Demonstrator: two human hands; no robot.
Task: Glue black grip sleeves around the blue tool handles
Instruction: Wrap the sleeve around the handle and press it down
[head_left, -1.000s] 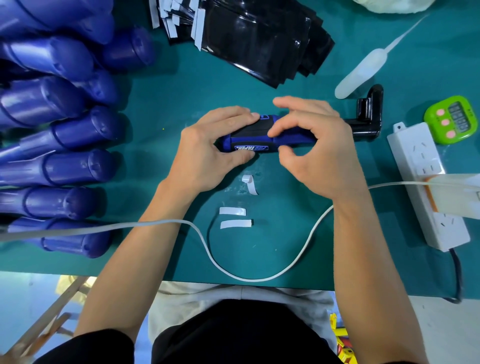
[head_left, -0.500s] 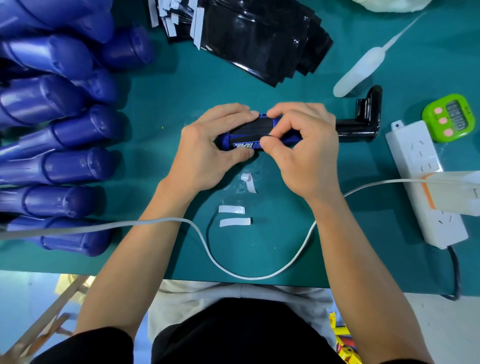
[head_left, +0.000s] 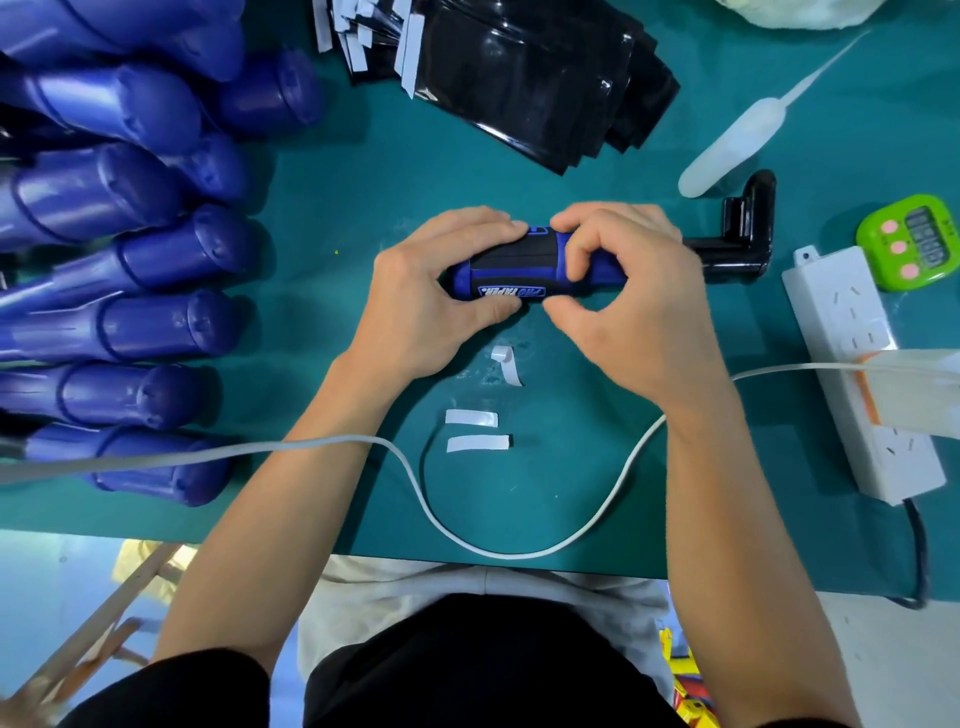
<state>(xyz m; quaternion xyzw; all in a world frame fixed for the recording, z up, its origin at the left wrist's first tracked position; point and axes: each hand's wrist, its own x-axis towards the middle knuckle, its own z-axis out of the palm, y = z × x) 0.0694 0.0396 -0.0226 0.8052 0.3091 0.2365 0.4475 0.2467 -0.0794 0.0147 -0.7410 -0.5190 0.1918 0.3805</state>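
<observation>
Near the middle of the teal counter (head_left: 363, 171) a person holds one blue tool handle (head_left: 470, 283) lying sideways, just above the surface, with a black grip sleeve (head_left: 511, 255) wrapped over its upper face and a printed label showing along the side nearest me. The left hand (head_left: 426, 296) grips the handle's left end, its fingers (head_left: 483, 224) curled over the top and the thumb tucked against the near side. The right hand (head_left: 631, 306) is clamped on the handle's other part, its fingers (head_left: 589, 244) bent down onto the right edge of the sleeve and the thumb pressing from below. Past the right hand the piece runs into a black L-shaped holder (head_left: 745, 244) resting on the counter. Just in front of the hands lie three white backing strips (head_left: 471, 418), two flat and one curled. A heap of bare blue handles (head_left: 156, 322) fills the left side, and a fanned stack of black sleeves (head_left: 524, 83) lies at the far edge. A translucent squeeze bottle (head_left: 727, 156) with a long thin nozzle lies beside the holder, a green timer (head_left: 914, 241) sits further right, and a white power strip (head_left: 852, 358) lies near it. A white cable (head_left: 519, 553) loops across the counter's near edge, passing under both forearms.
</observation>
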